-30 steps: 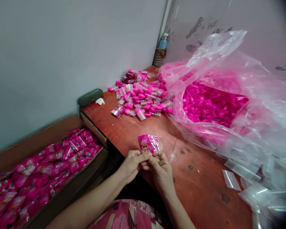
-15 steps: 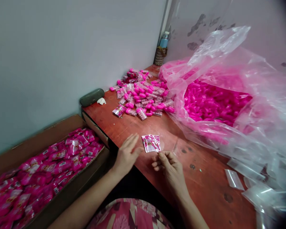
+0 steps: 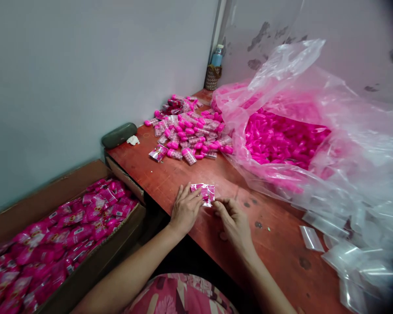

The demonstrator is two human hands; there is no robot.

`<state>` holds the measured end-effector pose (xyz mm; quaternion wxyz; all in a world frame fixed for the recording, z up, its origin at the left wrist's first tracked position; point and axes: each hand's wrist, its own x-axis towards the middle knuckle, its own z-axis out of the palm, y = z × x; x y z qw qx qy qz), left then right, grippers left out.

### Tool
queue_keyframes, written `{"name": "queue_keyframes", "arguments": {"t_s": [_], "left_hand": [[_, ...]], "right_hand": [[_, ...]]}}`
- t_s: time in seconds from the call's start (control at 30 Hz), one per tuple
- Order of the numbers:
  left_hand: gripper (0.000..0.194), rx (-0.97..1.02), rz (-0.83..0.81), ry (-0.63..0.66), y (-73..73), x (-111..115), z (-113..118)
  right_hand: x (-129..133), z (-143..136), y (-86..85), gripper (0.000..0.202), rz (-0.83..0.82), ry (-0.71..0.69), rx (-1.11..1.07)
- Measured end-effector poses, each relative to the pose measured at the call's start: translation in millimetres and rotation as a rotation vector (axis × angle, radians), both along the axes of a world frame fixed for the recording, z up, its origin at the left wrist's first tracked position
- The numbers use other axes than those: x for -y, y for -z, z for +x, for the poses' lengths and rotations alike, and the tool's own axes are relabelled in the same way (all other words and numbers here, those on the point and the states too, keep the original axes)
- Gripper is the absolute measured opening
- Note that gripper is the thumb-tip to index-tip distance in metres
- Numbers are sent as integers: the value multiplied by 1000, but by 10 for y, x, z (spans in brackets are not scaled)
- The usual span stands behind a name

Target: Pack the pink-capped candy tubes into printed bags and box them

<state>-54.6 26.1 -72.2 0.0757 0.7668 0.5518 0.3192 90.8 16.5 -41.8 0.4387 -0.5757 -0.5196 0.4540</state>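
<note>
A small flat pink printed packet (image 3: 208,193) lies on the red-brown table (image 3: 268,257) near its front edge. My left hand (image 3: 185,210) rests with fingers spread, its fingertips over the packet's left part. At the packet's lower right corner, my right hand (image 3: 232,218) is closed, thumb and index finger pinching that corner. Beyond my hands is a heap of clear tubes with pink caps (image 3: 190,131). Another pink packet (image 3: 158,152) lies at the heap's near left.
A cardboard box (image 3: 136,222) full of pink packets stands at the left. A large plastic bag (image 3: 314,87) of pink pieces covers the right back. Clear sleeves (image 3: 311,238) lie at right; a green case (image 3: 119,135) and basketed bottle (image 3: 216,56) stand by the wall.
My left hand has moved right and down onto the packet. My right hand stays by the packet's lower right corner. The whole view has shifted slightly.
</note>
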Motion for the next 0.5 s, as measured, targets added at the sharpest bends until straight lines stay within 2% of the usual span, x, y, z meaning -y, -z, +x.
{"name": "queue_keyframes", "arguments": {"t_s": [0.13,0.23,0.3,0.33,0.43,0.5], "left_hand": [[25,121,65,5,-35,49,-6],[36,355,-10,-17,-142,85,-33],[49,633,-162,-72,-228,87,-77],[49,786,-271,-83,-265,80,-105],[34,1196,-621,-31,-322,41,-196],[30,1382,-742,-29,-314,15,-253]], "right_hand": [[-140,-100,28,36,-35,6,-225],[-226,-164,-37,37,-103,-17,-366],[-274,-198,-107,36,-116,-22,-384],[-299,-215,-139,36,-119,-41,-384],[-413,-268,-193,37,-144,-182,-327],[-554,-302,-202,32,-143,-315,-224]]}}
